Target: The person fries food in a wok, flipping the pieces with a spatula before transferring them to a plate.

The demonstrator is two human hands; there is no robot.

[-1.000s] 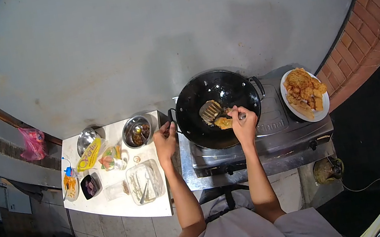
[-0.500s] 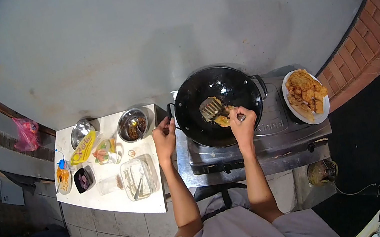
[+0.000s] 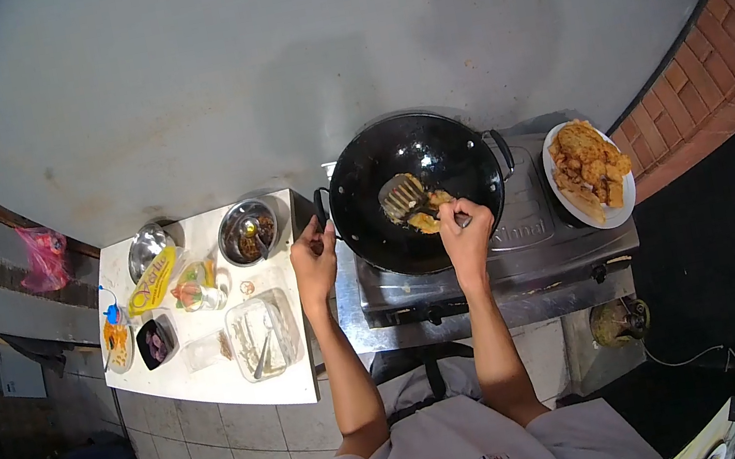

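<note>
**Food in the wok lies left of the right hand, under and beside a slanting slotted turner**

Over on the left, the white table (image 3: 169, 387) holds a steel bowl (image 3: 225, 239) of something dark and, nearer the person, a clear rectangular container (image 3: 280, 320) with a spoon in it. Just beyond the table's right edge, the left hand (image 3: 313, 257) is drawn narrow around the near end of the wok's left loop handle (image 3: 320, 204).

The black wok (image 3: 457, 150) sits on the steel gas stove (image 3: 521, 253). In its bowl, the slotted turner's blade (image 3: 404, 196) rests at the far-left end of the tool, over part of the golden-brown food (image 3: 425, 222). More of that food shows between the blade and the right hand (image 3: 468, 229), which is closed around the turner's handle. From the fist, the turner's long axis slants leftward and towards the wall, so the food lies to the left of that hand, just past its fingers. The right hand is much the nearer of the two.

At the far right, a white oval plate (image 3: 617, 213) carries a heap of fried pieces (image 3: 585, 162).
</note>
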